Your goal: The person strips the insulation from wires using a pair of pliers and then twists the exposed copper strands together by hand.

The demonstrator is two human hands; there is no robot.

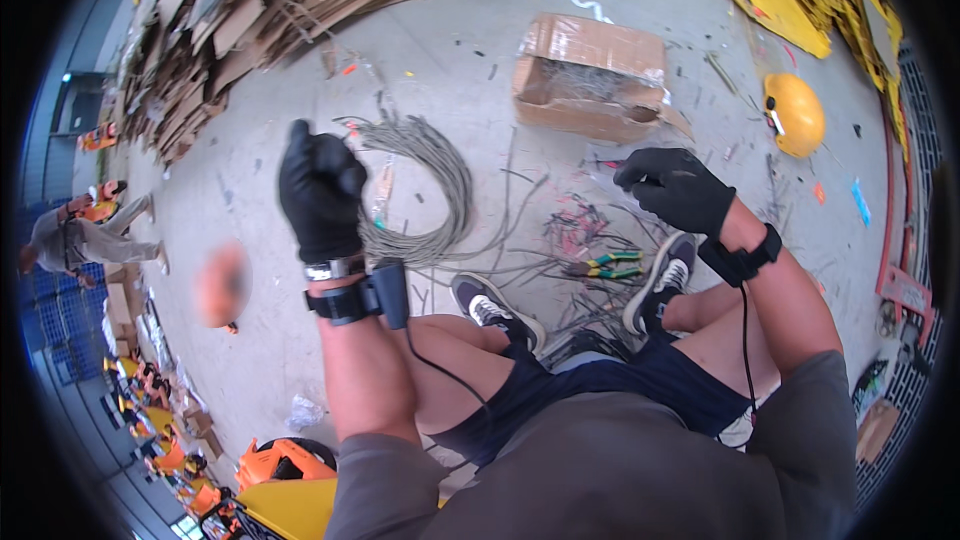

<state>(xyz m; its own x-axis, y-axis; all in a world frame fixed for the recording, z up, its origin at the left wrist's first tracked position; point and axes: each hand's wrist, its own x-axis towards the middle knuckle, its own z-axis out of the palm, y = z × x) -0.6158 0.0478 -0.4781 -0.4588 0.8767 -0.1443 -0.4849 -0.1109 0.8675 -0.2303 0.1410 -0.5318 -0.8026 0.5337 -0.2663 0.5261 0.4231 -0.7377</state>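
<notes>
My left hand (322, 191), in a black glove, is raised with curled fingers left of a coil of grey cable (454, 195); whether anything is inside it cannot be told. My right hand (671, 187), gloved in black too, has its thumb and forefinger together at a small piece with a red end (609, 163). Clear plastic film hangs about that hand. Between my shoes lie pliers with green and yellow handles (619, 265), their jaws among cut cable pieces. Just beyond them is a heap of red and black wire scraps (574, 225).
An open cardboard box (555, 112) stands ahead on the concrete floor. A yellow hard hat (799, 116) lies at the right, below yellow sheets (787, 11). Stacked flat cardboard (247, 22) fills the upper left. Another person (90, 236) is at the far left, near a blurred orange object (223, 285).
</notes>
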